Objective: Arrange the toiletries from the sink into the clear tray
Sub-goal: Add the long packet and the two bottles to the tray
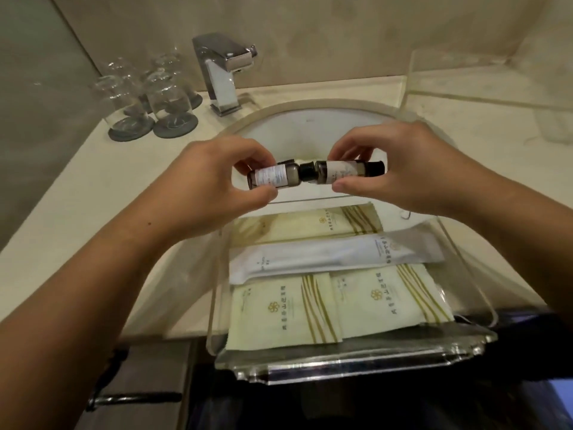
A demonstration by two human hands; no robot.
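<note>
Clear acrylic tray spans the white sink basin. Lying flat inside: far pale-yellow sachet, long white packet across the middle, two near pale-yellow sachets side by side. Left hand pinches a small dark bottle with white label, held on its side. Right hand pinches a second dark labelled bottle likewise. The bottles meet end to end, black cap against base, held above the tray's far wall. Chrome tap and upturned clear glasses on dark coasters stand on the beige bench, rear left.
</note>
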